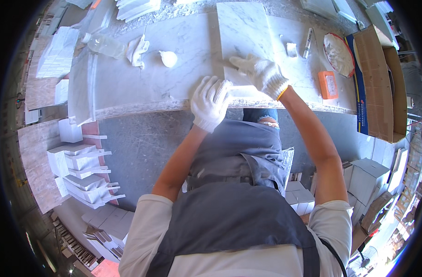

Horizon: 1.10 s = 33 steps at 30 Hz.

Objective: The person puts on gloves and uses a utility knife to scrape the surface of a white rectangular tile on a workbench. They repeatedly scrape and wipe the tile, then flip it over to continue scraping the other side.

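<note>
the left hand [208, 104], in a white knitted glove with ribbed texture, sits at the front edge of the marble-topped bench [174, 90], its fingers lying close together and bent; whether they pinch anything, i cannot tell. the right hand [261, 76], in a matching glove with a yellow-edged cuff, lies over the near end of a long, flat, grey-veined marble slab [244, 32], one digit stretched toward the left; its grip underneath is hidden. the slab lies on the bench, running away from the person. a thin, straight white strip [242, 87] shows between the two hands.

to the left are a rounded white lump [168, 58], a crumpled white cloth [138, 51] and a clear plastic bottle [105, 45] on its side. to the right lie a slim marker [308, 43], a boxy orange block [328, 85] and a round, red-rimmed dish [351, 64] of whitish paste, beside an open corrugated cardboard box [377, 85].
</note>
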### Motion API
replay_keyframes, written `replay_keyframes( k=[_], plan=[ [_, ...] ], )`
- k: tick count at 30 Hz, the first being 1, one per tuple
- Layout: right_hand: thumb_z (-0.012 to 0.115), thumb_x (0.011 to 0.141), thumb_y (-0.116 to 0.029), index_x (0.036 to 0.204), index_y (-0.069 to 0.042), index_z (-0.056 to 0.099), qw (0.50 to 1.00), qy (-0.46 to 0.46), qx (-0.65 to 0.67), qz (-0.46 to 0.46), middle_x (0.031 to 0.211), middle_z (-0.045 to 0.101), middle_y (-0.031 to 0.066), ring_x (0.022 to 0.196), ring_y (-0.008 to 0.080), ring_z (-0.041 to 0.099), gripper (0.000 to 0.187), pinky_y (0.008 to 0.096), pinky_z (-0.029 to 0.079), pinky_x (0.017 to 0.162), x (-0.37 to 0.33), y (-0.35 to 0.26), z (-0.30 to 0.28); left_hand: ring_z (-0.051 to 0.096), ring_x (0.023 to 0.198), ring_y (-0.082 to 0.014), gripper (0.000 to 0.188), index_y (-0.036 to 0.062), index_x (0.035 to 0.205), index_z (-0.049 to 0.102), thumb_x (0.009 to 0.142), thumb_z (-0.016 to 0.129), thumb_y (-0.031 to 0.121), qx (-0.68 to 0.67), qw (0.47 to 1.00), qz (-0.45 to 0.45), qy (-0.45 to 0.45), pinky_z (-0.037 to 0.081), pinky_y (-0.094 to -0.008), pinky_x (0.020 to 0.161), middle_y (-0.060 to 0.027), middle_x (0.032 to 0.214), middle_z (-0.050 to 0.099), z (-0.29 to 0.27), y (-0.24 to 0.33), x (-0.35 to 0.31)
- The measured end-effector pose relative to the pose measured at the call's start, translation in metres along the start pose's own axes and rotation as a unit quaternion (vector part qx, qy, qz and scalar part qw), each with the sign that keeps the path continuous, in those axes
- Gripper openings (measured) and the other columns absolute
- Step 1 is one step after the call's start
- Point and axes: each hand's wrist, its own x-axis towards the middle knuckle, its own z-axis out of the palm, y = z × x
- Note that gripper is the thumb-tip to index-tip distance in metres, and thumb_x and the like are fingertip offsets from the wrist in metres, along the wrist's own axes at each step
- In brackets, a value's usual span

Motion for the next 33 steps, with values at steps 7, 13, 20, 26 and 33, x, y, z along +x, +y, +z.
replay_keyframes(
  k=[7, 13, 20, 26, 33],
  plan=[
    [0.063, 0.103, -0.009, 0.142, -0.019, 0.067, 0.992, -0.086, 0.088, 0.008, 0.100, 0.068, 0.0137, 0.086, 0.0266, 0.067, 0.041, 0.0359, 0.055, 0.077, 0.004, -0.007, -0.014, 0.070, 0.105, -0.0329, 0.030, 0.0117, 0.107, 0.073, 0.079, 0.082, 0.018, 0.006, 0.999, 0.006, 0.032, 0.060, -0.0465, 0.094, -0.0078, 0.107, 0.072, 0.002, 0.000, -0.001],
    [0.065, 0.098, -0.005, 0.139, -0.016, 0.069, 0.996, -0.059, 0.062, -0.028, 0.102, 0.070, 0.0127, 0.086, 0.0257, 0.069, 0.043, 0.0359, 0.057, 0.077, 0.003, -0.010, -0.016, 0.070, 0.107, -0.0326, 0.039, 0.0083, 0.115, 0.072, 0.079, 0.082, 0.019, -0.024, 0.999, 0.003, -0.032, 0.058, -0.0466, 0.095, -0.0123, 0.113, 0.072, 0.001, -0.003, -0.002],
    [0.063, 0.096, -0.002, 0.141, -0.016, 0.068, 0.997, -0.077, 0.020, -0.007, 0.104, 0.069, 0.0111, 0.090, 0.0291, 0.070, 0.047, 0.0377, 0.058, 0.079, 0.010, 0.001, -0.012, 0.070, 0.105, -0.0331, 0.037, 0.0090, 0.114, 0.073, 0.079, 0.082, 0.017, 0.015, 1.000, -0.002, 0.019, 0.059, -0.0449, 0.093, -0.0111, 0.110, 0.072, 0.000, 0.002, -0.001],
    [0.065, 0.096, -0.003, 0.139, -0.016, 0.069, 0.995, -0.083, -0.009, -0.046, 0.099, 0.070, 0.0108, 0.089, 0.0280, 0.070, 0.045, 0.0377, 0.057, 0.076, 0.004, -0.009, -0.024, 0.069, 0.107, -0.0314, 0.037, 0.0088, 0.115, 0.073, 0.081, 0.082, 0.017, -0.017, 1.000, -0.003, -0.011, 0.059, -0.0449, 0.094, -0.0112, 0.111, 0.071, -0.001, 0.000, 0.002],
    [0.066, 0.101, -0.016, 0.141, -0.017, 0.069, 0.990, -0.105, 0.083, 0.040, 0.093, 0.068, 0.0108, 0.083, 0.0255, 0.065, 0.040, 0.0359, 0.055, 0.079, 0.006, -0.015, -0.025, 0.068, 0.109, -0.0307, 0.039, 0.0094, 0.118, 0.072, 0.081, 0.082, 0.017, -0.030, 0.997, -0.067, -0.018, 0.058, -0.0463, 0.096, -0.0118, 0.111, 0.071, 0.007, 0.001, -0.008]
  ],
)
